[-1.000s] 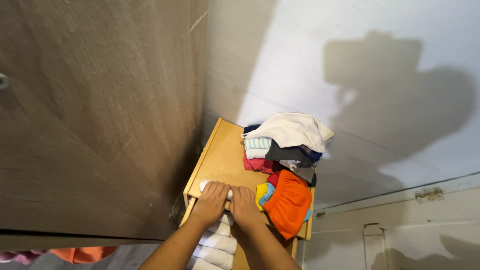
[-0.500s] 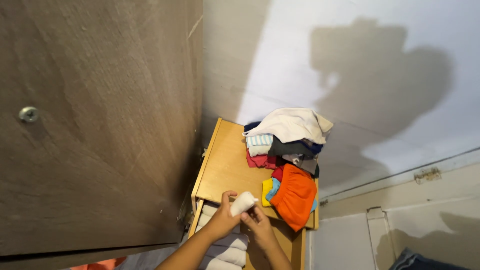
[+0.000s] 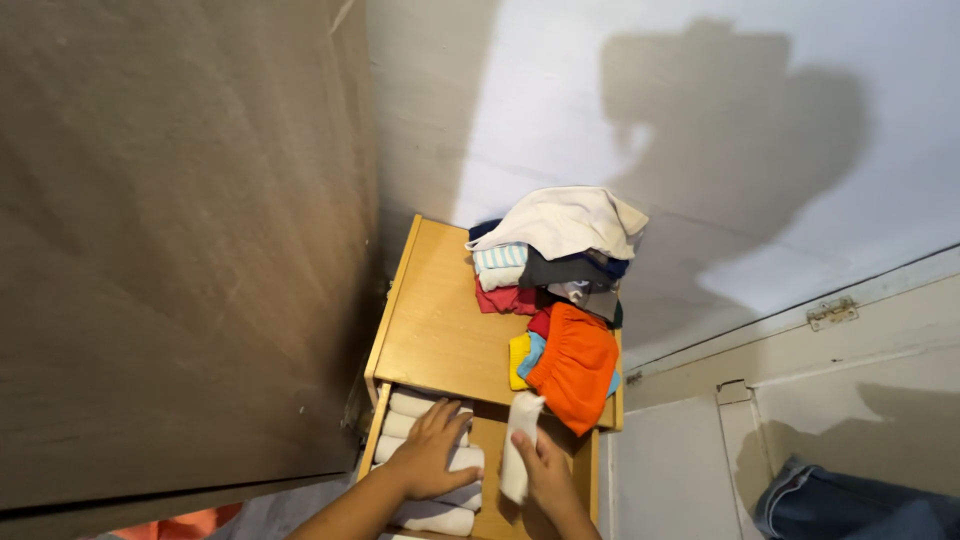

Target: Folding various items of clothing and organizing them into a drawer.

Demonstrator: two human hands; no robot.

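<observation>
My right hand (image 3: pixel 548 473) grips a rolled white cloth (image 3: pixel 519 445) upright over the open drawer (image 3: pixel 585 475) of a small wooden cabinet (image 3: pixel 440 325). My left hand (image 3: pixel 430 448) rests flat, fingers spread, on a row of rolled white cloths (image 3: pixel 430 516) lying along the left side of the drawer. On the cabinet top, behind the hands, sits a pile of clothes (image 3: pixel 555 260) with a white piece on top, and an orange garment (image 3: pixel 574 365) hangs over the front right edge.
A large brown wooden panel (image 3: pixel 180 240) stands tight against the cabinet's left side. The white wall (image 3: pixel 700 130) is behind. A white door frame with a hinge (image 3: pixel 832 312) is at the right, with blue denim (image 3: pixel 850 500) on the floor below.
Both hands have dropped from the cabinet top edge to the drawer. The right hand has taken the white roll to the drawer's right; the left hand has settled onto the rolls.
</observation>
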